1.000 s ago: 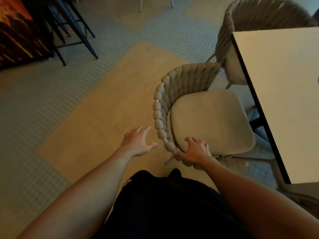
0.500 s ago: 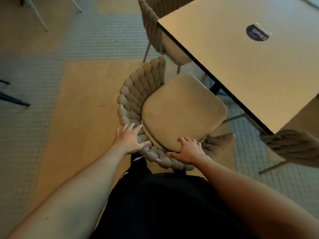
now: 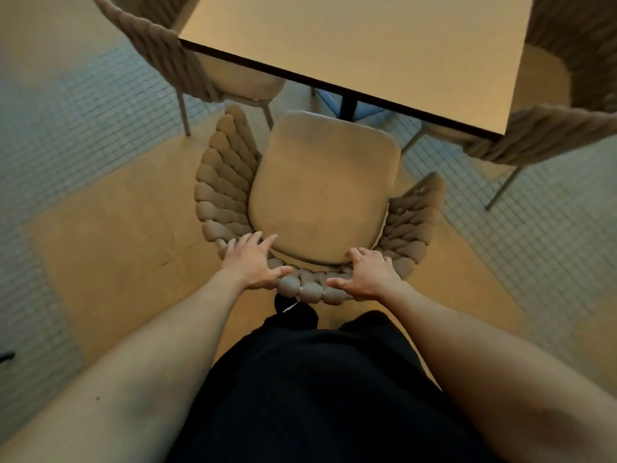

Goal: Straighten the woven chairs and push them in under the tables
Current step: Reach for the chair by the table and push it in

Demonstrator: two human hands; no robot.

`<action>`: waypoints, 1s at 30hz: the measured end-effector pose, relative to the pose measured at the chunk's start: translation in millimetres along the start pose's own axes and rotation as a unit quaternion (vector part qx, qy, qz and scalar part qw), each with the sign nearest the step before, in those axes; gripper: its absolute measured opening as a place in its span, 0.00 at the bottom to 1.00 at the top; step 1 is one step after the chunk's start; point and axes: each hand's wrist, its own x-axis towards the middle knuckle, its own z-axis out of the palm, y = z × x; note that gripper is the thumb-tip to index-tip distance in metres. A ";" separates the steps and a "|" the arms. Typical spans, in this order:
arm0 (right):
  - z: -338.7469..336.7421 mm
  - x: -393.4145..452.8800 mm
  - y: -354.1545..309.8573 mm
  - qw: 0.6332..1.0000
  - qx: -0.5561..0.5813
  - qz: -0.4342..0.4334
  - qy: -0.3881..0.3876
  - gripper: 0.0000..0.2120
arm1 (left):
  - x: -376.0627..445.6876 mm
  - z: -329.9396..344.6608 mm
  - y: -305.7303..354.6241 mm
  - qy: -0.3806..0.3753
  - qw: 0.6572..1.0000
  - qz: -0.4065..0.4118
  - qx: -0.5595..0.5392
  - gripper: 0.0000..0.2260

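A beige woven chair [image 3: 320, 195] with a padded seat stands right in front of me, its open side facing the table [image 3: 367, 38]. The seat's front edge lies just short of the table's dark near edge. My left hand [image 3: 253, 262] rests over the left part of the curved woven backrest, fingers spread onto the seat edge. On the right part of the same backrest my right hand [image 3: 367, 274] grips with the thumb along the outside.
A second woven chair [image 3: 160, 51] stands at the table's left side, a third [image 3: 551, 128] at its right corner. The table's dark central leg [image 3: 349, 106] is under the near edge. The floor is tan panels and small grey tiles.
The chair has swung round from sideways to facing the table squarely. My left hand, free in the air a second ago, has come onto the backrest. The view has turned toward the table.
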 end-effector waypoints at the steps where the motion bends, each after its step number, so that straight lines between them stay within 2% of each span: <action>1: 4.0 -2.4 -2.4 1.000 0.005 0.006 -0.001 0.41 | 1.3 0.0 -2.3 -0.003 1.000 0.010 0.008 0.42; 9: 29.8 -3.9 -8.8 1.000 0.006 -0.005 -0.017 0.40 | 9.4 6.8 -18.3 -0.036 0.997 0.045 0.058 0.43; 14: 39.1 -3.3 -6.5 0.998 -0.051 -0.007 -0.041 0.35 | 13.7 17.5 -27.4 -0.077 0.987 0.038 0.134 0.48; 18: 44.8 -2.9 -3.3 0.995 -0.091 -0.004 -0.043 0.35 | 19.2 21.5 -28.2 -0.070 0.981 0.053 0.172 0.45; 21: 45.5 9.9 -5.5 0.995 -0.087 0.000 -0.055 0.35 | 30.8 22.8 -30.2 -0.091 0.971 0.076 0.207 0.39; 26: 53.7 23.6 -16.9 0.988 -0.120 0.000 -0.100 0.35 | 39.9 17.7 -26.8 -0.070 0.960 0.111 0.248 0.09; 28: 57.2 18.3 -17.7 0.986 -0.136 0.003 -0.098 0.34 | 36.8 14.7 -22.9 -0.073 0.961 0.104 0.246 0.04; 30: 59.6 10.2 -15.5 0.985 -0.137 0.005 -0.105 0.34 | 31.4 17.5 -18.3 -0.080 0.961 0.102 0.245 0.04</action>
